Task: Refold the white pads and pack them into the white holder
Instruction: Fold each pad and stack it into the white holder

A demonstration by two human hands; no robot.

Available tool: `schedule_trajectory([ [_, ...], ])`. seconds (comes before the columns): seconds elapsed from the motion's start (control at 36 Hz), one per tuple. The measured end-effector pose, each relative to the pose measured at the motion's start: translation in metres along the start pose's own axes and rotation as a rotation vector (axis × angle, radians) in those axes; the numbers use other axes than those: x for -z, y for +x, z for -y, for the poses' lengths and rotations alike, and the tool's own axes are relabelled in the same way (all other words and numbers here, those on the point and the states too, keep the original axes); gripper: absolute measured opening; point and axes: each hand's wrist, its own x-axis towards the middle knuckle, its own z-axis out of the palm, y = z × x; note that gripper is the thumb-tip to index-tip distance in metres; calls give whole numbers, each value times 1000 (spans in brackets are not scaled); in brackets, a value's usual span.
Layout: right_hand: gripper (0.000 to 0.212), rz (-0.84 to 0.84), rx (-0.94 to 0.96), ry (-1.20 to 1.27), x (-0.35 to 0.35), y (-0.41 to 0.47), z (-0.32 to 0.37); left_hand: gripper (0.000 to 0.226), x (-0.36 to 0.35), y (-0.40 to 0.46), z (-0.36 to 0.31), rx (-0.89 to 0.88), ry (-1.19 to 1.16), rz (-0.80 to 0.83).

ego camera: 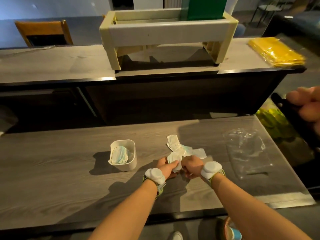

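Observation:
A white holder (pixel 132 159) stands on the grey wooden table, left of my hands, with folded white pads (pixel 120 155) tucked inside. My left hand (pixel 165 166) and my right hand (pixel 191 166) meet just above the table and both pinch one white pad (pixel 175 161) between them. Behind my hands, a small heap of loose unfolded white pads (pixel 183 147) lies on the table. Both wrists wear white sensor bands.
A clear plastic bag (pixel 247 151) lies on the table at the right. Another person's hand (pixel 306 104) holds a dark object at the right edge. On the raised counter behind stand a cream rack (pixel 166 32) and a yellow packet stack (pixel 277 51).

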Motion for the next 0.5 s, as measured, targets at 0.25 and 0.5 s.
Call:
schedule_trajectory([
  [0.25,32,-204,209,-417,34,48,35,28,26,1,-8,-6,95,-116],
  [0.5,36,-163,193,-712,10,61,37,27,35,7,-9,-3,141,-120],
])
